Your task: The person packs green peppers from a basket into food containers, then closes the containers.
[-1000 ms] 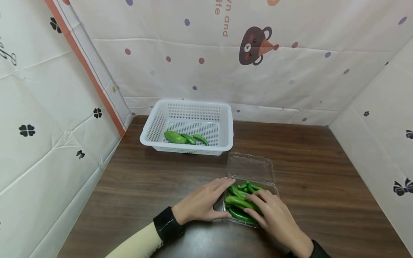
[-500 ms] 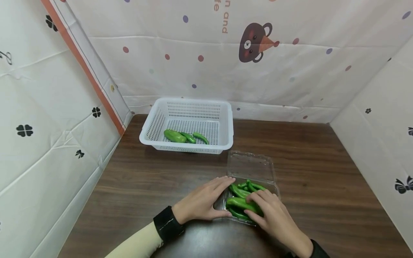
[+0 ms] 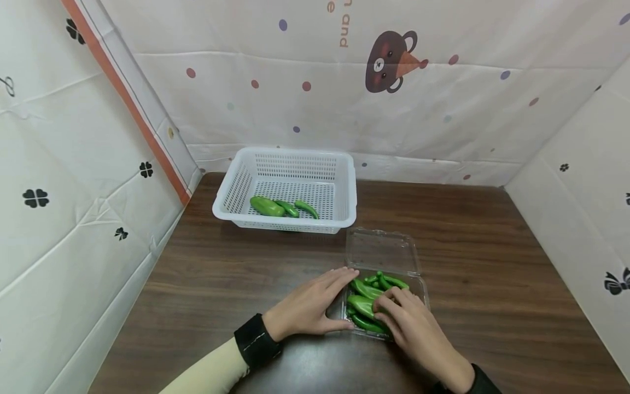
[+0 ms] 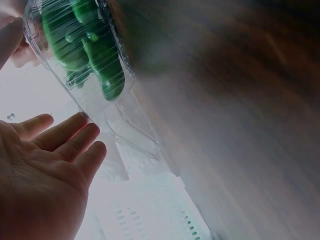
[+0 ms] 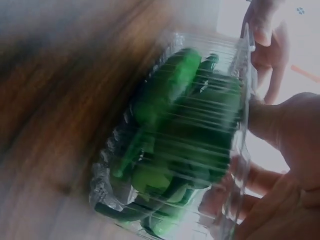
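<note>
A clear plastic clamshell box [image 3: 424, 290] holds several long green peppers, its hinged lid [image 3: 381, 250] folded back. The left hand [image 3: 313, 307] rests along the box's left side, fingers extended and thumb spread; the left wrist view shows its fingertips right at the clear wall. Inside the box, the right hand [image 3: 414, 324] has thumb and fingers curled at the right end of a large green pepper [image 3: 360, 304], hiding that end. In the right wrist view, more peppers [image 5: 167, 85] show through the ribbed plastic, beside the thumb.
A white slotted basket [image 3: 290, 223] stands at the back of the dark wooden table [image 3: 197, 306], with a fat green pepper [image 3: 267, 206] and two thin ones in it. Printed white sheets [image 3: 256, 109] hang behind and at both sides.
The right thumb and fingers have drawn closer together at the large pepper, which has shifted slightly right. The left hand has stayed in place. The head view has tipped slightly downward.
</note>
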The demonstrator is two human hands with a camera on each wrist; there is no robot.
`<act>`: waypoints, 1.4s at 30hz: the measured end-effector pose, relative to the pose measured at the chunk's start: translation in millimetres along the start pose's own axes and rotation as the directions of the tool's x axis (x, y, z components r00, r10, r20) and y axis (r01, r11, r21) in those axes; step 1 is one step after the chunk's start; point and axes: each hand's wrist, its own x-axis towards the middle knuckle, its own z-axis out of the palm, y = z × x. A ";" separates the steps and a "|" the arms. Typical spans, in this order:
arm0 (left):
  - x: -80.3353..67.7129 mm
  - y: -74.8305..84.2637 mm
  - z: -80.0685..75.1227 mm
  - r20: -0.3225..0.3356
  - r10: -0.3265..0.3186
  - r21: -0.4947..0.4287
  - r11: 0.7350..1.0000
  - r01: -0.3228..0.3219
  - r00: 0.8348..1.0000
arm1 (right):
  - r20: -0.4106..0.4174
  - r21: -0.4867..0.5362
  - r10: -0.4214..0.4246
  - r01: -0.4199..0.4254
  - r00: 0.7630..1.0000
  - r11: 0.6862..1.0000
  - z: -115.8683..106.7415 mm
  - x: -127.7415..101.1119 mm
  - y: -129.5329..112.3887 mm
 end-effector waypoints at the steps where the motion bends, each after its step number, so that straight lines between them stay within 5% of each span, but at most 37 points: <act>1: 0.2 0.1 -0.3 0.000 0.000 -0.003 1.000 0.000 1.000 | -0.004 0.011 -0.009 0.009 1.000 1.000 -0.4 0.3 0.5; 14: 0.4 1.0 -0.7 0.001 -0.006 0.015 1.000 0.006 1.000 | 0.067 0.031 -0.011 0.009 0.998 0.999 -2.9 8.6 0.5; 42: -0.5 1.1 0.6 -0.008 0.019 0.039 0.999 -0.018 1.000 | 0.031 0.046 -0.079 0.077 0.996 0.996 -3.6 6.7 2.3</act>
